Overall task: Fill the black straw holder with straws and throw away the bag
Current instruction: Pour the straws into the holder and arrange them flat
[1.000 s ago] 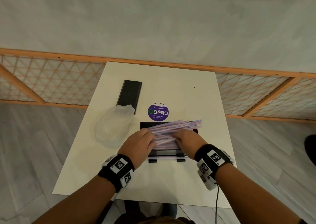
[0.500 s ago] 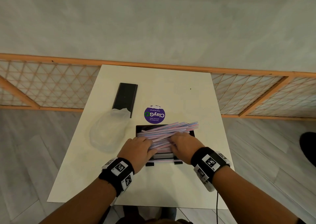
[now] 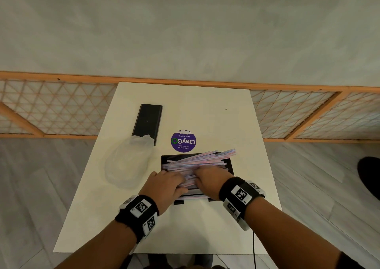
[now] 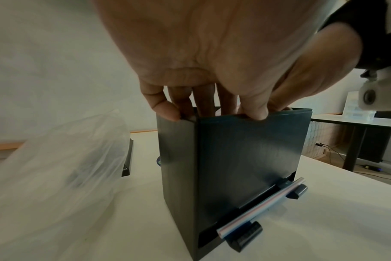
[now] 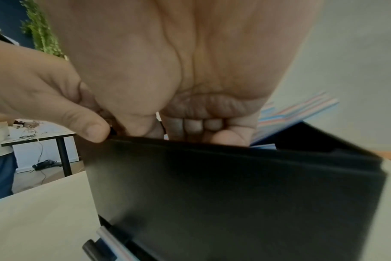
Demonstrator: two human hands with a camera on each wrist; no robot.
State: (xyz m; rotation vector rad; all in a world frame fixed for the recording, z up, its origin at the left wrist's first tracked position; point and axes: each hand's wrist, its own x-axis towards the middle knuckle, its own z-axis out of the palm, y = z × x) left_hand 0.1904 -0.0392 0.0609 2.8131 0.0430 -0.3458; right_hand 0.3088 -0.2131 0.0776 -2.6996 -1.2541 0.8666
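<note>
The black straw holder [image 3: 229, 167] stands open-topped on the white table [image 3: 205, 233]. A bundle of striped straws [image 3: 205, 157] lies slanted in it, its right ends poking over the right rim. My left hand [image 3: 164, 184] reaches straight fingers [image 4: 203, 98] down inside onto the straws, thumb on the front rim. My right hand [image 3: 207, 179] presses the bundle with curled fingers [image 5: 199, 125], thumb at the front wall [image 5: 212, 185]. One straw [image 4: 261, 206] lies in the front dispensing slot. The clear plastic bag [image 3: 127, 163] lies to the holder's left.
The holder's black lid [image 3: 148, 122] lies at the back left, partly under the bag. A purple round sticker [image 3: 183, 141] is just behind the holder. The table ends close behind my wrists, and a wooden lattice rail [image 3: 61, 112] runs along the wall.
Both hands have pushed the straw bundle lower into the holder, and its left end now lies inside the walls. Bag and lid have not moved.
</note>
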